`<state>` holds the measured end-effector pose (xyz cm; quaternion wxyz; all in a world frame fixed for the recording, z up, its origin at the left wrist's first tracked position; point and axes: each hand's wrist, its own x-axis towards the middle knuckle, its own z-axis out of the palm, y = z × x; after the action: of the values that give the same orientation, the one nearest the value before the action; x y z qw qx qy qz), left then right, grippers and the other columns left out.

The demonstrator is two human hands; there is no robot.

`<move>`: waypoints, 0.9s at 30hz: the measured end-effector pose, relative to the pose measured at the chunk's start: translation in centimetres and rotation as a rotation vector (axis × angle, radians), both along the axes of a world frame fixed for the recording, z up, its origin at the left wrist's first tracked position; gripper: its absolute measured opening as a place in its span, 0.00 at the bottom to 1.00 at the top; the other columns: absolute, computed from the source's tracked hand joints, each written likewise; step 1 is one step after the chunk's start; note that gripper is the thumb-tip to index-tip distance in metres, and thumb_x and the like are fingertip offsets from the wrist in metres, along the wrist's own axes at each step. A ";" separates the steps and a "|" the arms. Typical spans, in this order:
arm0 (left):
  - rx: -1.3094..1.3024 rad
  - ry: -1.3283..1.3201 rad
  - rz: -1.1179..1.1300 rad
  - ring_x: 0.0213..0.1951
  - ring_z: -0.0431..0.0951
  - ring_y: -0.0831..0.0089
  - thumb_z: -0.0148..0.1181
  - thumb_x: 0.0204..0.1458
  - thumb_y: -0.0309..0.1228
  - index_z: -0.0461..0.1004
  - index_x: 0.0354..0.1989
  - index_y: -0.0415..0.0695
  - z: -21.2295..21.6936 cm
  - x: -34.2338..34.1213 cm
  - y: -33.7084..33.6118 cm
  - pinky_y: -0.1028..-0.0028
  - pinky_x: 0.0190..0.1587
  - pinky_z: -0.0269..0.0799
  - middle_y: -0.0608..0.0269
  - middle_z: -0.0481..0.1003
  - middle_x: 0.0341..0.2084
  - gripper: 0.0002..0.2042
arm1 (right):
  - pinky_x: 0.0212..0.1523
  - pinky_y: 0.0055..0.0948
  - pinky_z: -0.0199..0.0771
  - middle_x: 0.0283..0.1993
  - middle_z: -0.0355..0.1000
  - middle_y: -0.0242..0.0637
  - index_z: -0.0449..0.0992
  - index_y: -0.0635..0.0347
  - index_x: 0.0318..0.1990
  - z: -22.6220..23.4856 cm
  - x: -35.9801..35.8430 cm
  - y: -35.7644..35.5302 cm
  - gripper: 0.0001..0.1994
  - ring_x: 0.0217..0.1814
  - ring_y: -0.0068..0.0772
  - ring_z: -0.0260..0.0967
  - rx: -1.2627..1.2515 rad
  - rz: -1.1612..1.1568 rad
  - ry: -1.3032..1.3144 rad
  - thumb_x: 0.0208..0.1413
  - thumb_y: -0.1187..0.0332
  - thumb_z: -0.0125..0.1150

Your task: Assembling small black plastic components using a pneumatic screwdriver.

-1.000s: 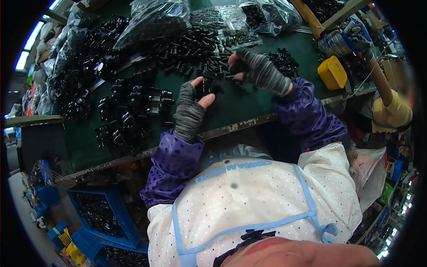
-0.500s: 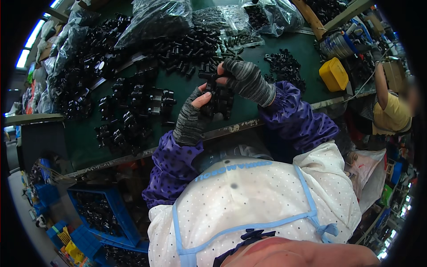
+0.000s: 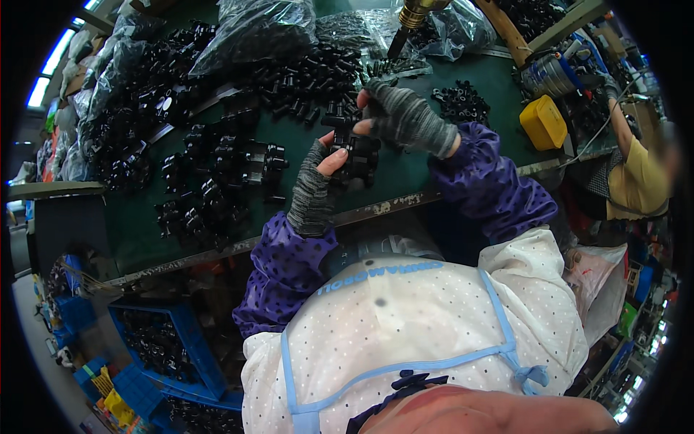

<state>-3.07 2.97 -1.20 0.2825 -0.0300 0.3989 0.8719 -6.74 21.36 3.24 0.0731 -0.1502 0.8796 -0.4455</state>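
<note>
A: Both of your hands meet over the green bench (image 3: 434, 163) — your left hand (image 3: 314, 189) curls round the near side of a black plastic assembly (image 3: 356, 155), thumb pressed on top, so it sits steady just above the bench near its front edge.

B: And your right hand (image 3: 408, 119) comes in from the far side, fingers closed on the same piece — you look to be bracing it from both ends so it cannot twist.

A: Fingerless grey gloves, bare fingertips — that looks like a choice for feel on small parts.

B: Finished-looking black pieces (image 3: 217, 173) lie in loose rows to your left, bagged stock (image 3: 260, 29) behind, a yellow box (image 3: 543, 123) well off right.
</note>
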 end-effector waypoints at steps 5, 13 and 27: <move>-0.012 0.078 -0.056 0.42 0.71 0.68 0.49 0.48 0.30 0.55 0.53 0.39 -0.4 -0.9 0.0 0.71 0.45 0.69 0.54 0.68 0.42 0.23 | 0.30 0.25 0.71 0.38 0.68 0.42 0.62 0.62 0.51 -4.4 0.5 0.8 0.24 0.29 0.28 0.69 -0.190 0.369 0.121 0.48 0.59 0.58; -1.267 1.185 0.377 0.45 0.67 0.64 0.57 0.44 0.36 0.63 0.49 0.41 1.5 -1.7 -4.3 0.67 0.48 0.63 0.57 0.66 0.44 0.23 | 0.27 0.29 0.72 0.27 0.68 0.34 0.69 0.59 0.38 -5.6 -7.4 3.0 0.12 0.26 0.29 0.67 -1.056 -0.121 -0.689 0.51 0.62 0.53; -0.266 0.355 0.093 0.37 0.70 0.78 0.53 0.46 0.23 0.57 0.54 0.42 1.1 -1.9 -5.4 0.79 0.40 0.69 0.63 0.69 0.37 0.24 | 0.30 0.22 0.71 0.33 0.71 0.35 0.70 0.57 0.43 -2.7 -6.6 9.6 0.13 0.27 0.23 0.68 -0.278 -0.215 -0.294 0.50 0.63 0.56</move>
<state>-5.01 -2.38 -0.14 0.1608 0.0686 0.5519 0.8154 -13.34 31.00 0.54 0.1312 0.0026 0.8004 -0.5849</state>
